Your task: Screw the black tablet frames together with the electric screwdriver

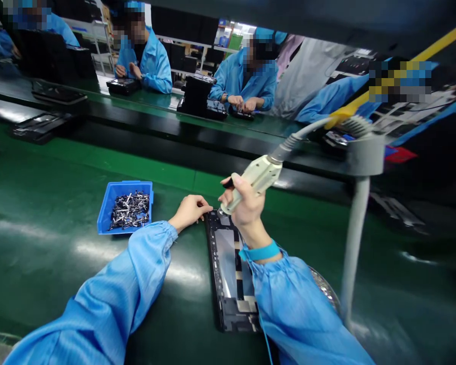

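My right hand [244, 203] is closed round a cream electric screwdriver [259, 175], whose tip points down at the far corner of a black flat panel frame [228, 274] lying on the green belt. A grey coiled cable runs from the tool up to the right. My left hand [189, 210] rests at the frame's far left corner with its fingers curled together in a pinch; what they hold, if anything, is too small to see. Both arms wear blue sleeves, and a blue strap circles my right wrist.
A blue tray [107, 208] of small metal screws sits left of my left hand. A grey post [353, 243] stands at the right. Across the green conveyor [41, 238], several people in blue coats work on black devices.
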`<action>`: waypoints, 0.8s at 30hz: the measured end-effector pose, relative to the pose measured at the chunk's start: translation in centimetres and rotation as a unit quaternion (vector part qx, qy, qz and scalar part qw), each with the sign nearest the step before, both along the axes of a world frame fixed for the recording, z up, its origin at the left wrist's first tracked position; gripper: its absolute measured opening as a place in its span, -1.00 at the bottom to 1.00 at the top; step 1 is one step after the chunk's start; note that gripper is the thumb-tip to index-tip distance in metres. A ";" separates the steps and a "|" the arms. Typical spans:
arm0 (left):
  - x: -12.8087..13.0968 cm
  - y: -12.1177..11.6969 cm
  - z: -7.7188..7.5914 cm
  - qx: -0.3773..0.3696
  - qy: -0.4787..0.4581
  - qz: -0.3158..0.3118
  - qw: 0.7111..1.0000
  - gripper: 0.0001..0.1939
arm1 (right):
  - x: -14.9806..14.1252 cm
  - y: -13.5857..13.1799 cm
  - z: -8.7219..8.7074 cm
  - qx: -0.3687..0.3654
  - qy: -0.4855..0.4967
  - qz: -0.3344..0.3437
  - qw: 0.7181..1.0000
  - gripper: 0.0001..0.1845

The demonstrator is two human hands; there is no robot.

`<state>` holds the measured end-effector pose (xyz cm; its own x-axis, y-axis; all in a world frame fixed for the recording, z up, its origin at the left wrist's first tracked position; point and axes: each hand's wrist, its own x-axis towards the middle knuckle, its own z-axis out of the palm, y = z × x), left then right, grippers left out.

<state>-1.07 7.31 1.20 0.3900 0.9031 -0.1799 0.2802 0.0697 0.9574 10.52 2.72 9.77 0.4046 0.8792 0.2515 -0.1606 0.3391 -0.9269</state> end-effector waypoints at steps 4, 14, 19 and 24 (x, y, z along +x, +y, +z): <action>0.1 0.2 -0.7 0.019 0.005 -0.002 1.000 -0.88 | -1.0 1.9 -0.9 0.000 0.019 -0.011 1.000 -0.58; 0.2 0.1 -0.5 0.030 0.021 0.010 0.999 -0.87 | -1.2 2.4 -1.8 -0.011 0.018 -0.007 1.000 -0.57; 0.1 0.1 -0.3 0.028 0.021 0.016 0.999 -0.84 | -1.3 2.7 -2.4 -0.012 0.008 -0.009 1.000 -0.58; -0.2 0.2 0.3 0.039 0.022 0.007 0.999 -0.83 | -1.5 2.6 -1.5 0.000 0.031 -0.006 1.000 -0.60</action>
<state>-1.22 7.49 1.51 0.3702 0.9204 -0.1256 0.3208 0.0002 0.9472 9.02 5.29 8.25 0.4305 0.8741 0.2251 -0.2133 0.3409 -0.9156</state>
